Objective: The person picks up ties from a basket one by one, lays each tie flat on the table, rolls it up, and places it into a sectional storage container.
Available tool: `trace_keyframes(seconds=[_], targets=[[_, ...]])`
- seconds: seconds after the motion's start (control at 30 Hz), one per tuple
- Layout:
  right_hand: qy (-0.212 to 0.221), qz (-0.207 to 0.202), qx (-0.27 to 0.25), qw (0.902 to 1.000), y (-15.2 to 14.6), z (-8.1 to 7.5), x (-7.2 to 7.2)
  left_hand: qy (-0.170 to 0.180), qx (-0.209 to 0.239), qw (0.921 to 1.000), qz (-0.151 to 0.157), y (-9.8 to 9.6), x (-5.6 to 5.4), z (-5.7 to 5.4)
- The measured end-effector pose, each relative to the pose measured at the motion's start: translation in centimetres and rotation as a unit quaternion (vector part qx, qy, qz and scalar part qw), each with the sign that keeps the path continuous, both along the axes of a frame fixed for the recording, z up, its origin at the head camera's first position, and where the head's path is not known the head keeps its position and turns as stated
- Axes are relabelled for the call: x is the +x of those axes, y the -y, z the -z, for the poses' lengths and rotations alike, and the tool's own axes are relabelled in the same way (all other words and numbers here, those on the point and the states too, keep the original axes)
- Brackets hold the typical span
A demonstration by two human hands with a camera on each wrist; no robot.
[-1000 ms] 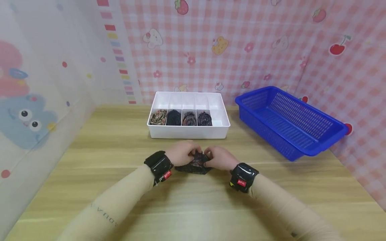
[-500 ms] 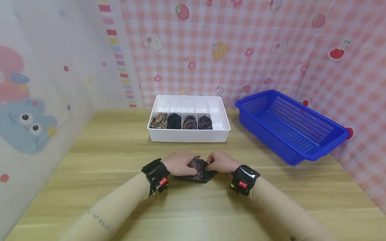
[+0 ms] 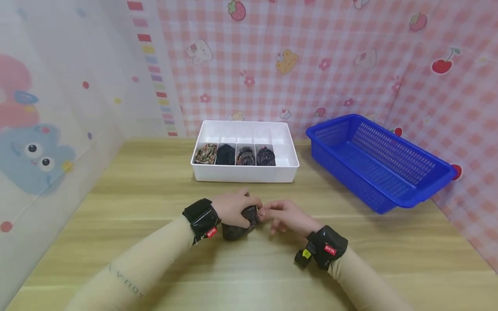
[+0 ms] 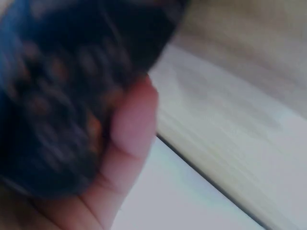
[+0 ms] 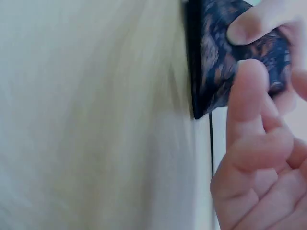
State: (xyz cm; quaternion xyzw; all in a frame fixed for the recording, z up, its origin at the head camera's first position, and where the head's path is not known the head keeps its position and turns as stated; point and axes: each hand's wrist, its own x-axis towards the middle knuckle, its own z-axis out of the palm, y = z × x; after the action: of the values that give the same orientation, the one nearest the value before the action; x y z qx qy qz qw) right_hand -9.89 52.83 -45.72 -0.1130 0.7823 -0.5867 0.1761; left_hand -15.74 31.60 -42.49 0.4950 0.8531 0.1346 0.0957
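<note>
A folded dark cloth with a small brownish pattern (image 3: 235, 232) lies over the table in front of the white box. My left hand (image 3: 232, 210) grips it from above, thumb on the near side; in the left wrist view the thumb (image 4: 135, 117) presses along the cloth (image 4: 57, 96). At the cloth's right end is my right hand (image 3: 285, 216), its thumb and forefinger tips close together. In the right wrist view a fingertip of the right hand (image 5: 261, 158) overlaps the cloth (image 5: 218, 57); whether it pinches the edge is unclear.
Behind the hands stands a white divided box (image 3: 245, 173), with several rolled dark or patterned cloths (image 3: 225, 154) in its front compartments. A blue perforated basket (image 3: 350, 175) sits at the right on the wooden table (image 3: 155, 190). Printed cloth walls (image 3: 249, 56) enclose the table.
The left hand has gone from pinching the cloth, through lying over it, to gripping it and tilting it up. The right hand has turned, its fingers now reaching toward the cloth's right end.
</note>
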Motion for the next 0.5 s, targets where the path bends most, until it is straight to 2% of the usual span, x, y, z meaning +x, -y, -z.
trace_keyframes(seconds=[0.13,0.27,0.37,0.4,0.5], targets=[[0.061,-0.003,-0.077,0.9952,-1.7,0.6,-0.6,0.01,0.011,0.9996,0.023,-0.6,-1.6,-0.5],[0.104,0.01,-0.167,0.9804,-3.3,1.7,-1.2,0.015,0.032,0.9992,0.02,-1.3,-3.7,-2.6],[0.125,0.016,-0.253,0.9592,-4.1,2.2,-1.4,0.018,0.076,0.9969,-0.012,-2.5,-5.7,-5.2],[0.129,0.015,-0.279,0.9514,-4.3,2.4,-1.4,0.021,0.096,0.9946,-0.033,-3.0,-6.4,-6.1],[0.132,-0.004,-0.342,0.9305,-4.4,2.8,-1.6,0.017,0.168,0.9802,-0.104,-5.4,-8.2,-8.0]])
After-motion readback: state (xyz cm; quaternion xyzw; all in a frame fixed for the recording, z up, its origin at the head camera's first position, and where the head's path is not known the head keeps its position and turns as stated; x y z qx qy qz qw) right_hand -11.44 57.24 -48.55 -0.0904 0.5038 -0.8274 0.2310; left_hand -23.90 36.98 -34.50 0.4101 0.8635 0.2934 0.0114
